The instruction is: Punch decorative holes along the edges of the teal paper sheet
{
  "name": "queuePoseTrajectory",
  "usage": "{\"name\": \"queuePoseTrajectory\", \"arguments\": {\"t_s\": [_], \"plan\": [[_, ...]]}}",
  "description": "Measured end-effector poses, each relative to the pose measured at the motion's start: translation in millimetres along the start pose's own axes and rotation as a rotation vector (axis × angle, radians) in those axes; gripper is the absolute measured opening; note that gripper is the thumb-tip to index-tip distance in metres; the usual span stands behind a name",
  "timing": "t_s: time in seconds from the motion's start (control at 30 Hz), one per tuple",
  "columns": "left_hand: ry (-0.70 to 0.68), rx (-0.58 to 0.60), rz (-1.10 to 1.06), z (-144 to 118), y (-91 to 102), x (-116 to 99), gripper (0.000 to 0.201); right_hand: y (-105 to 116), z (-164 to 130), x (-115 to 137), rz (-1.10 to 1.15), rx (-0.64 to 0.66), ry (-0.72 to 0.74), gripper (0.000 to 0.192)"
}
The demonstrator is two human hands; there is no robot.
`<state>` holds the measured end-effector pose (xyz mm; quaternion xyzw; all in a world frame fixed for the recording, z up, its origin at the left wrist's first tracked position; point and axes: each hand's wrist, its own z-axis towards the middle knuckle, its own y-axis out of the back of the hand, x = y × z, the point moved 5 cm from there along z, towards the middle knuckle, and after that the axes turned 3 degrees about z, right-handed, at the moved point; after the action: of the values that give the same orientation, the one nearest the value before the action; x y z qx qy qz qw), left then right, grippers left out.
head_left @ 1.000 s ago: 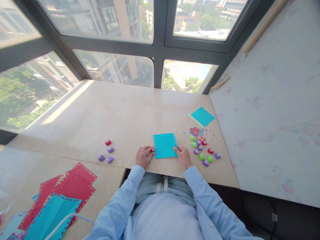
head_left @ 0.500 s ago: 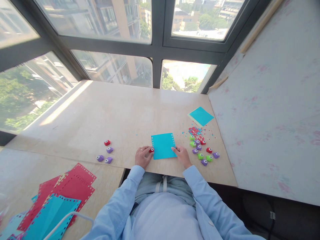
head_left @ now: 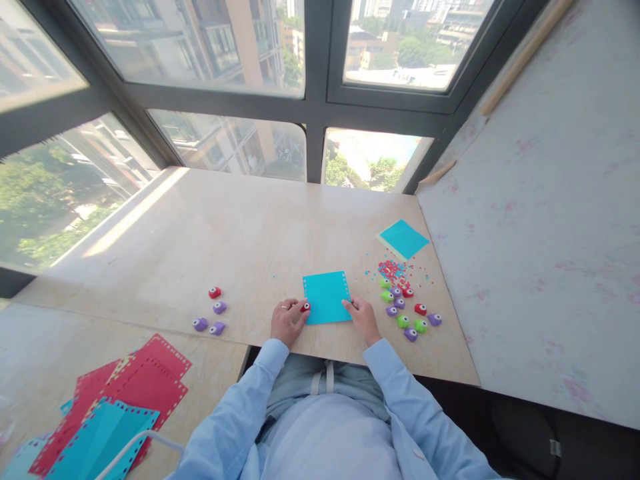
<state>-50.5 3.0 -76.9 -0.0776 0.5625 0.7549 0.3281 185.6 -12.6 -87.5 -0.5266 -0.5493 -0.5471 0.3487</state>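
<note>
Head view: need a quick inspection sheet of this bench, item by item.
Surface: pale wooden table, with a lower board at the left.
Job's things: teal sheet lies flat, holes punched along its top and both side edges; red punch sits at its left edge.
Clutter: four small punches at left; a group of green, purple and red punches at right with paper dots beyond them; teal square; stacked red and teal punched sheets.
Grippers: left hand closed on the red punch; right hand presses the sheet's right edge.
Cables: white cord over the stack.
Surroundings: windows ahead, speckled wall at right.
</note>
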Motion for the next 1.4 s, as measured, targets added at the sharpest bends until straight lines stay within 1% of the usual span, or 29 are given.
{"name": "queuePoseTrajectory", "arguments": {"t_s": [0.13, 0.23, 0.37, 0.57, 0.8, 0.93, 1.1, 1.4], "plan": [[-0.008, 0.032, 0.068, -0.6, -0.1, -4.5, 0.031, -0.8, 0.6, 1.4, -0.033, -0.030, 0.015, 0.047], [0.003, 0.026, 0.093, -1.3, 0.6, -6.9, 0.030, -1.7, -0.5, 2.2, -0.041, -0.038, 0.025, 0.046], [0.029, 0.012, 0.064, -1.4, 2.0, -7.0, 0.029, -1.6, -3.2, 3.5, -0.046, -0.034, 0.025, 0.043], [0.044, 0.016, 0.037, 0.0, 3.2, -7.0, 0.027, -2.5, -5.3, 4.5, -0.011, 0.006, 0.006, 0.041], [0.058, -0.031, 0.021, 0.8, 3.8, -4.8, 0.026, -1.6, -4.0, 1.6, -0.025, -0.005, -0.006, 0.043], [0.050, -0.057, -0.009, 1.6, 1.5, -0.9, 0.026, -1.7, -3.1, -0.6, -0.012, 0.027, -0.018, 0.043], [0.048, -0.071, -0.035, 2.5, 0.2, 2.3, 0.027, -0.9, -2.9, 2.6, 0.007, 0.055, -0.024, 0.043], [0.097, -0.079, -0.130, 4.4, 8.7, -3.2, 0.022, -1.0, -5.1, 0.7, 0.035, 0.077, -0.046, 0.042]]}}
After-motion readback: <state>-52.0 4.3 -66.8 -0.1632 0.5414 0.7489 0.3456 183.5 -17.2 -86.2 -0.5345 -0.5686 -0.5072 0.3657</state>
